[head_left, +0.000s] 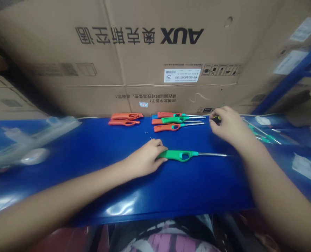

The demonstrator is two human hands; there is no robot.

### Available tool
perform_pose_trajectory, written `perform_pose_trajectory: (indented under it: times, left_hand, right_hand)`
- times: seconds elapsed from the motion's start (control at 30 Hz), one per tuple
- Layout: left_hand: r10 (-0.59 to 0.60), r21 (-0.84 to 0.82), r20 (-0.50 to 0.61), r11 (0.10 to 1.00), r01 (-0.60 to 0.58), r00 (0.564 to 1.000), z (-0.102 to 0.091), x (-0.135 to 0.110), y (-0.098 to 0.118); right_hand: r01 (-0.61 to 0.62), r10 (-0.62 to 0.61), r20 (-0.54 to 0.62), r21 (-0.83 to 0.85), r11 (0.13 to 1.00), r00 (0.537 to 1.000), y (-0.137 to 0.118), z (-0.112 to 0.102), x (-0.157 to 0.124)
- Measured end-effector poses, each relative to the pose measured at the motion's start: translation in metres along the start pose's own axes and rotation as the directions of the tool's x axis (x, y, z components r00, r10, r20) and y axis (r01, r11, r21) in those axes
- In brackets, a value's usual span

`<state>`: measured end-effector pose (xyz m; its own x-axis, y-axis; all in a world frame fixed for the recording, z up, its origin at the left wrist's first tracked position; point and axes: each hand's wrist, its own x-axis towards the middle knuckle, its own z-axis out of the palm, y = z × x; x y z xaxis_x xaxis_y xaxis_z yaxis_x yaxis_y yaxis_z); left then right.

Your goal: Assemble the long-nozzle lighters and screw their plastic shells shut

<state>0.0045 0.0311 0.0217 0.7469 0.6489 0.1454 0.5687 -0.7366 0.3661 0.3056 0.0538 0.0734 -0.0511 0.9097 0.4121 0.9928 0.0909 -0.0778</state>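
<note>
My left hand (151, 155) is closed round the butt end of a green utility lighter (174, 155), whose metal rod points right, just over the blue table top. Farther back, my right hand (230, 124) curls its fingers round a small black-and-yellow object (217, 119); most of it is hidden in the grip, so its kind does not show. Left of that hand lie several finished-looking lighters with rods, among them an orange lighter (168, 128) and another green lighter (174, 119). Orange lighter handles (124, 123) without visible rods lie farther left.
A large cardboard box (134, 70) with upside-down print stands along the back of the blue table (192, 189). Blurred green lighters (269, 138) lie at the right, near a whitish sheet (309, 168). A clear plastic tray (52, 134) and a white round item (35, 156) sit left.
</note>
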Motion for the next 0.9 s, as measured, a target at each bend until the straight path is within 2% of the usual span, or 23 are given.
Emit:
perform_pose_trajectory:
  times: [0.07,0.17,0.37,0.43,0.6,0.77,0.9]
  left_hand:
    - [-0.001,0.007,-0.021,1.000,0.001,1.000,-0.011,0.010,-0.009]
    - [-0.011,0.057,-0.113,0.998,0.018,0.994,-0.027,0.028,-0.026]
    - [-0.092,0.098,-0.273,0.987,0.123,0.957,-0.040,0.073,-0.061]
    - [-0.112,0.095,-0.305,0.985,0.147,0.946,-0.039,0.091,-0.071]
    - [-0.151,0.075,-0.353,0.979,0.189,0.923,-0.028,0.127,-0.089]
    - [-0.188,0.043,-0.428,0.973,0.227,0.884,-0.012,0.138,-0.099]
    - [-0.195,0.034,-0.490,0.970,0.242,0.850,-0.006,0.139,-0.101]
  right_hand:
    - [-0.118,0.135,0.205,-0.092,0.989,0.969,0.010,0.008,0.001]
    - [-0.188,0.259,0.426,-0.201,0.961,0.867,0.021,0.016,0.002]
    - [-0.087,0.193,0.613,-0.198,0.976,0.766,0.022,0.021,0.000]
    - [-0.060,0.168,0.643,-0.188,0.980,0.747,0.020,0.021,-0.002]
    - [-0.056,0.181,0.644,-0.210,0.976,0.743,0.017,0.020,-0.005]
    - [-0.063,0.207,0.642,-0.241,0.969,0.738,0.011,0.020,-0.007]
    - [-0.058,0.211,0.642,-0.251,0.966,0.737,0.009,0.022,-0.007]
